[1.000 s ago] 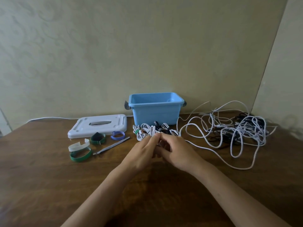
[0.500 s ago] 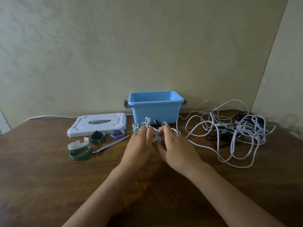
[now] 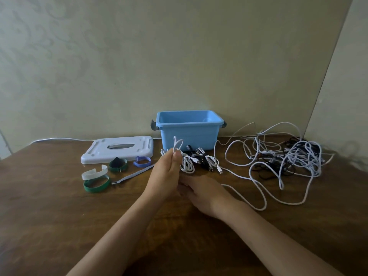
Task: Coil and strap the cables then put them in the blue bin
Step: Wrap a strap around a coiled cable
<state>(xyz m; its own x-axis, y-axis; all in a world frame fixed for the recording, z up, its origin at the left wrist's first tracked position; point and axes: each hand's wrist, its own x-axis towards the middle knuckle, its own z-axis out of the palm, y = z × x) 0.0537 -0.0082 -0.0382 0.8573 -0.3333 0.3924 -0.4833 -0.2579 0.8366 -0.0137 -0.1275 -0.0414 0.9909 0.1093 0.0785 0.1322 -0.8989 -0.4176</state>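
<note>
Two bare forearms, nothing worn.
The left hand [image 3: 166, 177] and the right hand [image 3: 203, 193] carry no gloves, rings, watch or visible sleeves.

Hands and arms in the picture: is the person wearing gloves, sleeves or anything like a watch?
No. The left hand and the right hand are bare, with no gloves and no rings that I can see. Both forearms are bare too, right to the picture's bottom edge: no sleeves, watch or bracelet show. No markings show on them.

Hands [image 3: 166, 174] together, left raised, pinching
</note>
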